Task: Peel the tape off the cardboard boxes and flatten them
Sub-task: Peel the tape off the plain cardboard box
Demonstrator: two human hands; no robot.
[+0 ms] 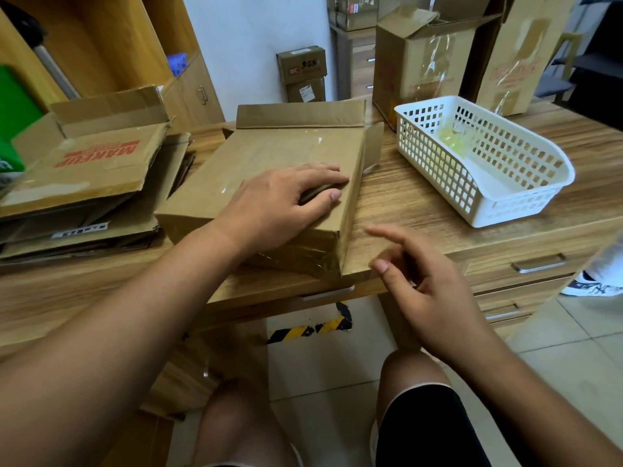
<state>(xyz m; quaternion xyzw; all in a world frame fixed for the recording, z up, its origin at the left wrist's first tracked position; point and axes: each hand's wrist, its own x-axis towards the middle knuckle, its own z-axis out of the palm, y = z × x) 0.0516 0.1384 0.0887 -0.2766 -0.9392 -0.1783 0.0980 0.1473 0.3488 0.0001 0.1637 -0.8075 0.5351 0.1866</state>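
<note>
Well, the clearest writing sits to your left: red block letters reading MAKEUP, upside down to you, on the flattened brown cardboard carton (97,156) topping a stack of flattened cartons. A small white label (81,226) lower in that stack carries dark characters too blurred to read. Your left hand (279,203) lies palm down on the plain brown, partly collapsed cardboard box (269,150) at the middle of the wood-grain desk (421,203). Its fingers are spread and nearly straight, pressing the top near the right edge, with nothing gripped. Glossy clear tape (293,257) shows on the box's near face. Your right hand (424,284) hangs in the air just off the desk's front edge, apart from the box. Its index finger is extended, the others are loosely curled, and it holds nothing. The white perforated plastic basket (526,197) stands on the desk to the right of the box, and a crumpled wad of yellowish clear tape (453,138) lies in its far end. Behind it, a tall open brown cardboard box (418,62) stands upright with loose clear tape on its face; its faint red print is unreadable.
</note>
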